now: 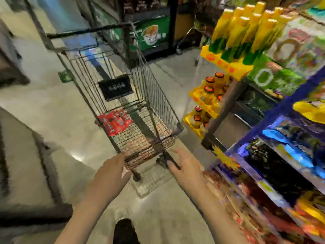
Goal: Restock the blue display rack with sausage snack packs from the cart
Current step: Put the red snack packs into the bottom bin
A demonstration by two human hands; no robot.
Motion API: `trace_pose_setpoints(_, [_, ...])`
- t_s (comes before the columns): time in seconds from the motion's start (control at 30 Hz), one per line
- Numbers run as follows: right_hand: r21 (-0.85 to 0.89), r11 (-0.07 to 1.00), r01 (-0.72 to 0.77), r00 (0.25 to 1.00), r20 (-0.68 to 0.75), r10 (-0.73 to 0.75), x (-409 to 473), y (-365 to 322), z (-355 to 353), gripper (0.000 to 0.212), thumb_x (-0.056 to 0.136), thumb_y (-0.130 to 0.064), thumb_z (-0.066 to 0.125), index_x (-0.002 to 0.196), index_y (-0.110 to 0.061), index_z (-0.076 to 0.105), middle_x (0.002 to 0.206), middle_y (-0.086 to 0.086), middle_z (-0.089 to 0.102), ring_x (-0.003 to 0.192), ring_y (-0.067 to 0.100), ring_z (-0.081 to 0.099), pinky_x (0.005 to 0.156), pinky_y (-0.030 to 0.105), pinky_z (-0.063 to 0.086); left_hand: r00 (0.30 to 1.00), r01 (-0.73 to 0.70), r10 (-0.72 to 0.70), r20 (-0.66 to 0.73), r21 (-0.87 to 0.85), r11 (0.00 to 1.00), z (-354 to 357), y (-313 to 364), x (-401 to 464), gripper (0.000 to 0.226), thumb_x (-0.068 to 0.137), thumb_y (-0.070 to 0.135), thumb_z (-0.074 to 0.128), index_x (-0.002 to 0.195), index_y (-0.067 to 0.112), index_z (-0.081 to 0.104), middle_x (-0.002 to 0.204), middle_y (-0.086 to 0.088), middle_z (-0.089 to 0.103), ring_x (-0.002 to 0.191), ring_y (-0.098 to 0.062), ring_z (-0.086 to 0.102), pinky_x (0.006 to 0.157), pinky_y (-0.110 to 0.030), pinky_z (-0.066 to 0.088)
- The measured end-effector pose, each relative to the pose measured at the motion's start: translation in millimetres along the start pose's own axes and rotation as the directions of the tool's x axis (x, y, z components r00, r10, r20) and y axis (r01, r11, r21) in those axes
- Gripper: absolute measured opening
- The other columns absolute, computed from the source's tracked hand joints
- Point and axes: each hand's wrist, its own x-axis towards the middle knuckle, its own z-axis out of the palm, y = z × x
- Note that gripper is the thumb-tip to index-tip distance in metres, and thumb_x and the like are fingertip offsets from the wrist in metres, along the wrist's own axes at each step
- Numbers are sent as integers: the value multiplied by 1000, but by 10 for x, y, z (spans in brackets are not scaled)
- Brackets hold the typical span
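A blurred, downward view of a shop aisle. A wire cart (123,95) stood at the centre of the frame. Red sausage packs (114,122) lay in its basket, against the left wall near the bottom. Two bare hands reached toward the cart's near end at lower centre. The left hand (112,170) had straight fingers, its grip open and holding nothing. The right hand (184,167) was likewise open with fingers spread, just beside the cart frame; contact could not be told. The blue rack (274,113) filled the right side of the frame, stacked with bright packets.
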Motion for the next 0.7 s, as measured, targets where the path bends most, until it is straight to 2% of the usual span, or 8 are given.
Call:
trace_pose_setpoints(0.07, [-64,996,63,996,61,-59,192,-250,287,47,86,-37,51,130,-20,51,123,2,57,118,22,49,103,36,36,998,61,-62,26,31,998,-5,-346,-7,61,94,45,43,147,22,23,149,2,34,133,-18,36,104,-29,33])
trace_pose_setpoints(0.17, [-130,987,97,984,163,-75,431,-582,661,47,92,-37,46,136,-21,43,129,-1,52,123,21,45,105,34,32,994,95,-96,60,32,995,-31,-810,131,61,94,47,42,147,23,24,149,4,34,133,-16,37,104,-29,36])
trace_pose_setpoints(0.27, [-155,981,117,973,213,-82,631,-789,943,48,95,-37,44,141,-23,37,135,-4,48,128,17,41,106,30,24,990,74,-71,123,-23,997,-60,-1170,401,61,94,46,41,148,24,20,151,4,29,135,-16,33,106,-30,35])
trace_pose_setpoints(0.37, [-177,979,97,967,249,-51,826,-846,1125,52,92,-47,39,140,-28,35,140,-9,43,132,11,36,109,27,17,991,10,-4,132,-45,999,-133,-1326,757,61,96,43,39,149,22,18,153,3,25,138,-15,29,110,-27,28])
trace_pose_setpoints(0.43, [-185,981,51,960,280,3,968,-811,1193,59,88,-53,35,142,-29,33,142,-10,41,133,11,34,111,27,17,990,-38,46,137,-64,997,-194,-1305,1037,57,95,38,42,146,20,24,149,1,33,134,-15,35,107,-25,29])
trace_pose_setpoints(0.53, [-220,976,-3,942,327,76,1295,-719,1207,57,93,-43,45,145,-28,28,144,-8,39,133,14,34,113,32,21,984,-70,83,159,-89,994,-196,-1206,1560,49,91,31,47,137,16,37,136,-5,49,120,-21,47,99,-31,41])
trace_pose_setpoints(0.6, [-246,969,-6,936,341,92,1612,-653,1191,54,94,-40,47,144,-29,30,143,-10,40,132,14,36,111,30,25,980,-66,83,179,-98,993,-165,-1134,1937,47,91,29,48,135,14,40,133,-6,50,118,-23,48,97,-35,42])
trace_pose_setpoints(0.7, [-290,956,39,925,374,75,2200,-550,1243,48,92,-40,51,137,-28,39,133,-10,49,123,16,44,103,29,33,987,-27,49,153,-141,990,-112,-1113,2469,48,93,28,45,138,15,37,139,-3,45,125,-21,43,104,-34,38])
